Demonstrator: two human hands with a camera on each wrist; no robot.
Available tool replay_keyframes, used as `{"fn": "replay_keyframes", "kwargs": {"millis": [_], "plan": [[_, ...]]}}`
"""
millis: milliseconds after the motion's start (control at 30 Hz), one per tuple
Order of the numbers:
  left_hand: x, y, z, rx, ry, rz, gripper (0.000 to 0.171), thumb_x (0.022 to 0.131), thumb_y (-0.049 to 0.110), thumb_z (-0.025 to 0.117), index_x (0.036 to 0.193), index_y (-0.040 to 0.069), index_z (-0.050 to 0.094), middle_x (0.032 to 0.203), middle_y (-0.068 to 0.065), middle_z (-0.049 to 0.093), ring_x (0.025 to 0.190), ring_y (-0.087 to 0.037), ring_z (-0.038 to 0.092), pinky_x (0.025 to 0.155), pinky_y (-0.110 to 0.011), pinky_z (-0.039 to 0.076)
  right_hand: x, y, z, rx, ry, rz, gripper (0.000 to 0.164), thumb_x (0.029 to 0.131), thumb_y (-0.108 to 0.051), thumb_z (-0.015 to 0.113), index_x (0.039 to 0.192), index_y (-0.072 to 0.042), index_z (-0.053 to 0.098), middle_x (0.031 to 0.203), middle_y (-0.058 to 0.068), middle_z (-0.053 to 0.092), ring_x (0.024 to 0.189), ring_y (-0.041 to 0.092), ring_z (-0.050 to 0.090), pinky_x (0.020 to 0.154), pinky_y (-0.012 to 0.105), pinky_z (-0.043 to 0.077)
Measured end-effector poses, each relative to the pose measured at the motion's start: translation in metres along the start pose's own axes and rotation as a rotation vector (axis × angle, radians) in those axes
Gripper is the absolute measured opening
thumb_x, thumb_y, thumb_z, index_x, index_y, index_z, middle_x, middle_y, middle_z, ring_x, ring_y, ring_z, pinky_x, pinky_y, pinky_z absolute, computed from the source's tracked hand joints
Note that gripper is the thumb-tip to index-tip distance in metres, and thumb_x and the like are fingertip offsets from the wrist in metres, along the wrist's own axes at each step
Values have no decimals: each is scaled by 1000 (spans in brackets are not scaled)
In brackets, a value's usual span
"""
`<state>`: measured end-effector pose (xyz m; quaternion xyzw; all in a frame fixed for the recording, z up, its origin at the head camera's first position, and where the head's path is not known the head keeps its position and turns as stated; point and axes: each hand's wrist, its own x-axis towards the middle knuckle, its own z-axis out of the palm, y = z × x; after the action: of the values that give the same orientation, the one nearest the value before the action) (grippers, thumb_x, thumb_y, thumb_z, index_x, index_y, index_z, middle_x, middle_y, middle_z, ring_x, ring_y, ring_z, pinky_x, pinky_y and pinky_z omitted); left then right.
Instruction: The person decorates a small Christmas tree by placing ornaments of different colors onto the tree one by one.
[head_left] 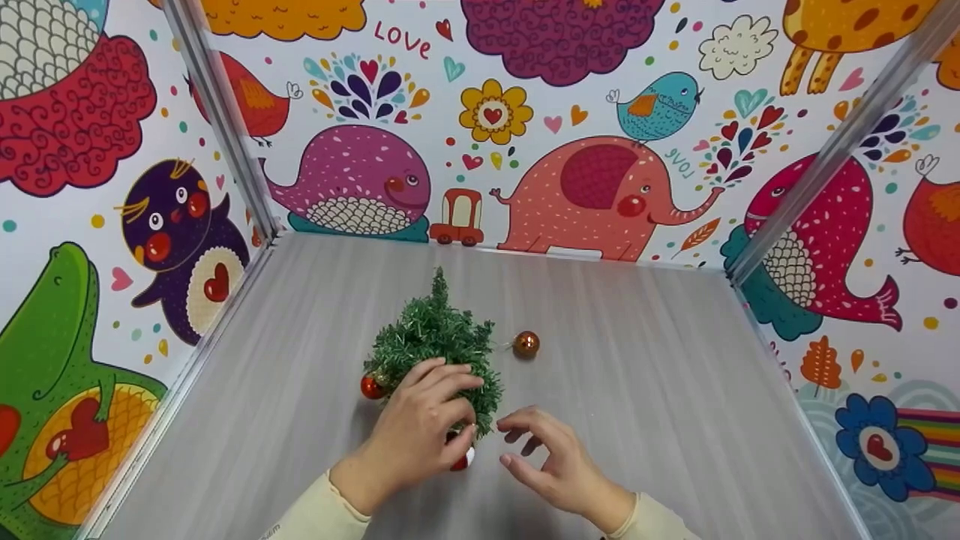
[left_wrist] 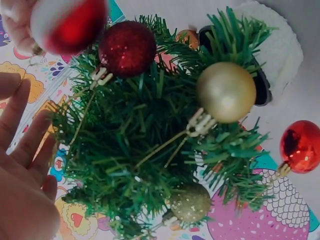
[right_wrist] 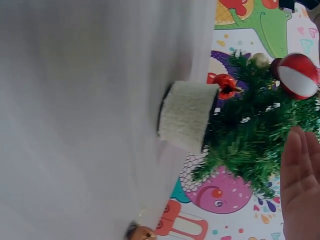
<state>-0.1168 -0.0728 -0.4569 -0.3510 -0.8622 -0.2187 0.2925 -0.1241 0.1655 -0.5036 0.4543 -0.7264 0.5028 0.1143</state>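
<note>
A small artificial Christmas tree (head_left: 429,330) stands on the table, its white fuzzy base (right_wrist: 187,115) visible in the right wrist view. My left hand (head_left: 424,420) is over the tree's near side, fingers loosely bent, gripping nothing that I can see. A red-and-white ball (left_wrist: 72,25) hangs at the near side, partly hidden by that hand in the head view. Just right of the tree is my right hand (head_left: 556,463), fingers parted and holding nothing. Other hanging balls are dark red glittery (left_wrist: 127,48), matte gold (left_wrist: 226,92), glittery gold (left_wrist: 190,202) and shiny red (head_left: 371,387).
A copper-coloured ball (head_left: 526,345) with a thin loop lies on the grey table (head_left: 637,375), right of the tree. Panels printed with cartoon animals (head_left: 600,195) enclose the table at the back and sides, with metal posts (head_left: 225,127) at the corners.
</note>
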Motion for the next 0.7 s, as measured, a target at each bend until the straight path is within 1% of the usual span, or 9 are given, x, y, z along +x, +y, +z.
{"fn": "replay_keyframes", "kwargs": {"millis": [100, 200, 300, 400, 467, 633, 700], "plan": [[-2, -2, 1, -3, 7, -3, 10, 76, 18, 77, 71, 19, 68, 116, 0, 69, 119, -22, 58, 109, -45, 33, 14, -12, -1, -25, 57, -47, 36, 82, 9, 73, 111, -10, 65, 100, 3, 65, 82, 20, 64, 57, 33, 56], [-2, -3, 3, -7, 9, -16, 9, 77, 18, 75, 71, 19, 68, 116, 0, 69, 119, -22, 58, 110, -45, 33, 24, -18, 0, -44, 83, -72, 37, 76, 14, 74, 103, -10, 67, 92, 5, 65, 77, 19, 63, 56, 32, 55], [-3, -2, 3, -13, -2, -42, 10, 79, 19, 74, 71, 19, 69, 117, 0, 69, 119, -21, 58, 110, -44, 32, 31, -21, 3, -61, 89, -68, 34, 74, 15, 76, 98, -8, 67, 87, 7, 65, 73, 20, 63, 54, 31, 54], [-3, -1, 3, -13, -18, -61, 10, 79, 20, 76, 71, 19, 69, 118, 1, 69, 121, -20, 57, 112, -42, 30, 36, -24, 7, -60, 88, -49, 29, 75, 14, 76, 95, -6, 68, 85, 6, 65, 71, 20, 62, 52, 31, 53], [-3, -1, 4, -10, -14, -58, 11, 78, 20, 76, 71, 19, 69, 117, 1, 68, 121, -20, 57, 111, -43, 31, 35, -19, 11, -59, 85, -42, 27, 76, 12, 77, 94, -6, 68, 84, 5, 64, 70, 19, 62, 51, 31, 52], [-4, -3, 5, -14, 9, -39, 11, 78, 19, 77, 71, 19, 68, 116, 0, 69, 120, -22, 58, 110, -45, 32, 24, 7, 22, -62, 80, -53, 22, 82, 1, 78, 96, -14, 70, 85, 0, 65, 72, 14, 62, 54, 26, 52], [-4, -3, 6, -15, 9, -38, 11, 78, 19, 77, 71, 19, 68, 116, 0, 69, 119, -22, 58, 110, -45, 33, 21, 13, 24, -64, 79, -55, 18, 85, -4, 78, 96, -16, 71, 86, -3, 65, 73, 12, 62, 56, 24, 52]]}}
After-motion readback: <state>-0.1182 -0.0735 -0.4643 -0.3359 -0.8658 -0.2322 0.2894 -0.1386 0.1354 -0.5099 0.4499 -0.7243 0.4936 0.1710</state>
